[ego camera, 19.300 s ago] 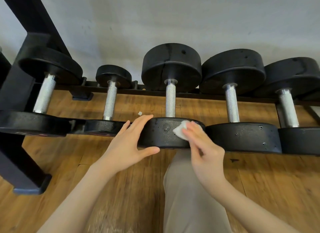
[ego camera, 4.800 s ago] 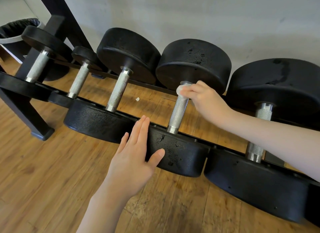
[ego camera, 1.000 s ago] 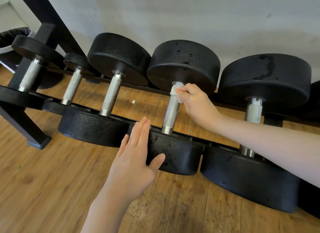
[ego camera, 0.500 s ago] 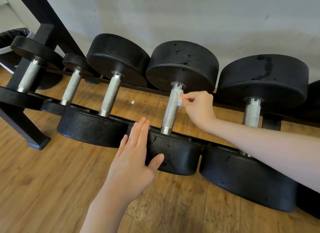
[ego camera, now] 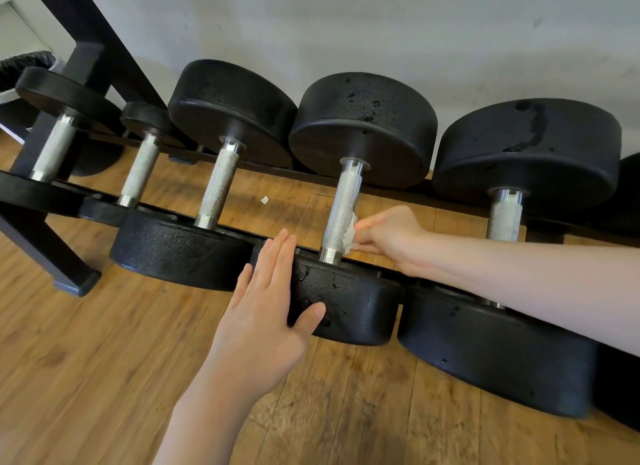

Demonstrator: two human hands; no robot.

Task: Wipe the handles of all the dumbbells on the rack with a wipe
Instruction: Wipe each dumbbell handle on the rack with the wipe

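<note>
Several black dumbbells with knurled silver handles lie across a low black rack [ego camera: 41, 243]. My right hand [ego camera: 391, 238] pinches a small white wipe [ego camera: 349, 234] against the right side of the fourth dumbbell's handle [ego camera: 341, 212], near its lower end. My left hand [ego camera: 266, 312] lies flat with straight fingers on the near head of that same dumbbell [ego camera: 349, 312], thumb spread across its face. The dumbbell to the right has its handle [ego camera: 504, 215] partly hidden behind my right forearm.
A wooden floor lies under and in front of the rack. A small white scrap [ego camera: 265, 200] sits on the floor between the rails. A grey wall stands close behind. A black-lined bin [ego camera: 20, 66] is at the far left.
My right hand has slid the wipe down the fourth handle from its top collar to near its lower end. My left hand has stayed on the near head.
</note>
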